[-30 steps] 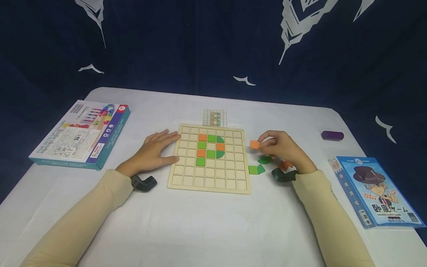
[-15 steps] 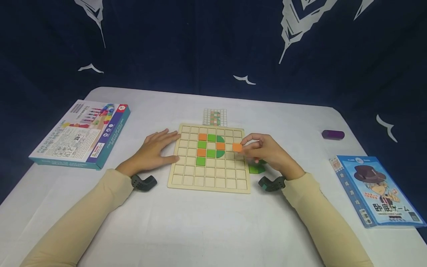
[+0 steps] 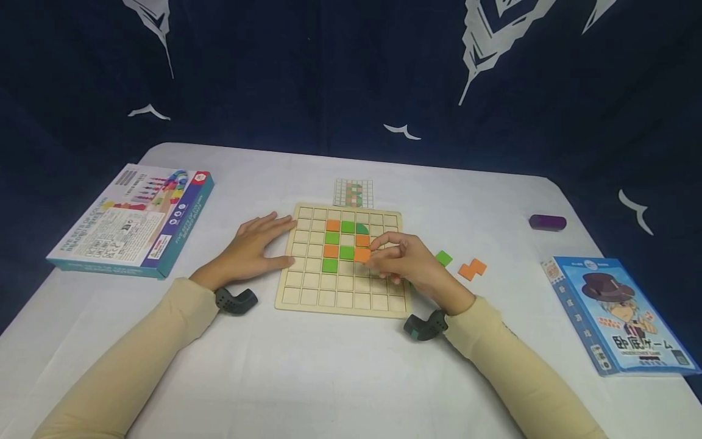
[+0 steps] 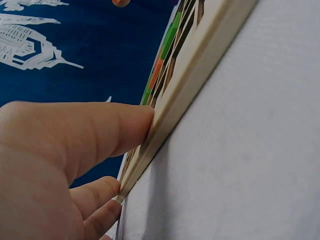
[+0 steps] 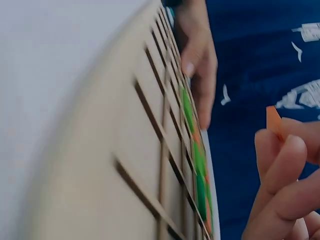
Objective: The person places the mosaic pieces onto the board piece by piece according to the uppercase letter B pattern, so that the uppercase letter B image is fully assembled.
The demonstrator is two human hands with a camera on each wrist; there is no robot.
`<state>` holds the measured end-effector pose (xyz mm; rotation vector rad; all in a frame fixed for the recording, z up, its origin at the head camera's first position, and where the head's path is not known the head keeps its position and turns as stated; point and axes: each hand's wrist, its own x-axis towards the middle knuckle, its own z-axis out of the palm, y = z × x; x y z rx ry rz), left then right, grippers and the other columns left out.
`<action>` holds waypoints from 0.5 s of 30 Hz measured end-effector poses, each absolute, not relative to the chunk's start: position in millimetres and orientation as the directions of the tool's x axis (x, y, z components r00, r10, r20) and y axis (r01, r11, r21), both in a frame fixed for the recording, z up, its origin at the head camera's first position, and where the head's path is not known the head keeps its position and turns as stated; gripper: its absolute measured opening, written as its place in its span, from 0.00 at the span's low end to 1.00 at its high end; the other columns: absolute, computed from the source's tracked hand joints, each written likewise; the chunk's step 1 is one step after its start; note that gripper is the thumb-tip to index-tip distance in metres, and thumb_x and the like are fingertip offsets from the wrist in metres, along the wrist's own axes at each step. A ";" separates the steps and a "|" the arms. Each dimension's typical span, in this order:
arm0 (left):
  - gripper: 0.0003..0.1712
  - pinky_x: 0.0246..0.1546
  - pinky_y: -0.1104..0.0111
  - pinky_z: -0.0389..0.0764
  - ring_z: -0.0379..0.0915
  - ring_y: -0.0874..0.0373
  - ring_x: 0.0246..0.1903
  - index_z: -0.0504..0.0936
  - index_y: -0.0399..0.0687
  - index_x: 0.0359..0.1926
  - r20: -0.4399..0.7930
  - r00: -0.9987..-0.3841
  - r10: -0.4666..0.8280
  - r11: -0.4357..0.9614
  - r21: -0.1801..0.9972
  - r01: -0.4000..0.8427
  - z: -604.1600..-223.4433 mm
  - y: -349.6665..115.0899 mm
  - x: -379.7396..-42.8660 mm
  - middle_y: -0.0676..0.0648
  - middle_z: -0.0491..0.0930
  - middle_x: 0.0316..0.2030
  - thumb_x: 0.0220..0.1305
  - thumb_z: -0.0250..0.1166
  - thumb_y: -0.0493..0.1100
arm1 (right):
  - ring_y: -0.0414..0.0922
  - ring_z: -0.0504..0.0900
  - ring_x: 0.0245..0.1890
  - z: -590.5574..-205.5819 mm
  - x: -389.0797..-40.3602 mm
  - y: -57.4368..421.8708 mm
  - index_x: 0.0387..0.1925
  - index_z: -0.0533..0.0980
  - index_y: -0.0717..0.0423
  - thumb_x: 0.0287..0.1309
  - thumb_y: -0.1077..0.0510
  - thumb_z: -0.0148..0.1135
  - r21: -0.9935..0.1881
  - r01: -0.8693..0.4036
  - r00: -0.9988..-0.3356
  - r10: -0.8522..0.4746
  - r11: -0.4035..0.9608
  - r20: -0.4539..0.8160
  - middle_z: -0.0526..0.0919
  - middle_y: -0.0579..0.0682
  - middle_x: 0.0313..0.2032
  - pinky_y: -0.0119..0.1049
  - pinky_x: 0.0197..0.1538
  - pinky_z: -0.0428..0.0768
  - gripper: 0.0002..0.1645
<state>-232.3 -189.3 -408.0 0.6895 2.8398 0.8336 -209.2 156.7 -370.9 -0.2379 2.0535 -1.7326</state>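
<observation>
A wooden grid board (image 3: 340, 299) lies flat on the white table, with several orange and green tiles set in its cells. My right hand (image 3: 408, 262) pinches an orange square tile (image 3: 361, 255) between thumb and fingertips, over the right column of the pattern. In the right wrist view this orange tile (image 5: 273, 120) is held up off the board, and the hand hides part of it. One green rounded piece (image 3: 362, 229) shows higher in that column. Straight-fingered, my left hand (image 3: 249, 250) touches the board's left edge; its thumb (image 4: 120, 125) presses the rim in the left wrist view.
Beyond the board lies a small printed pattern card (image 3: 353, 193). Loose orange tiles (image 3: 473, 269) and a green tile (image 3: 443, 258) are right of my right hand. A boxed set (image 3: 131, 219) lies left, a blue game box (image 3: 622, 314) right, a purple cylinder-like object (image 3: 547, 222) behind it.
My right hand has carried the orange tile leftward from beside the board to over the pattern, uncovering loose tiles on the table and covering the lower rounded piece. My left hand stays put.
</observation>
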 end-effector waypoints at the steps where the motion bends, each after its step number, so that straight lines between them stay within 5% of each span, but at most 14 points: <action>1: 0.47 0.82 0.39 0.38 0.41 0.37 0.85 0.64 0.43 0.83 0.028 -0.892 0.451 0.748 0.534 0.394 -408.0 -189.3 -232.2 0.39 0.58 0.84 0.71 0.69 0.56 | 0.38 0.79 0.23 -372.4 -207.9 153.7 0.49 0.78 0.60 0.65 0.71 0.69 -0.969 0.148 -0.888 -0.406 0.196 -0.218 0.91 0.44 0.31 0.26 0.24 0.71 0.13; 15: 0.48 0.82 0.39 0.37 0.39 0.38 0.85 0.63 0.43 0.83 0.017 -0.894 0.448 0.755 0.528 0.389 -409.9 -189.7 -232.8 0.39 0.57 0.84 0.70 0.70 0.54 | 0.39 0.71 0.19 -382.3 -205.9 131.7 0.50 0.77 0.64 0.65 0.69 0.71 -0.970 0.101 -0.892 -0.411 0.222 -0.187 0.88 0.47 0.27 0.27 0.21 0.68 0.15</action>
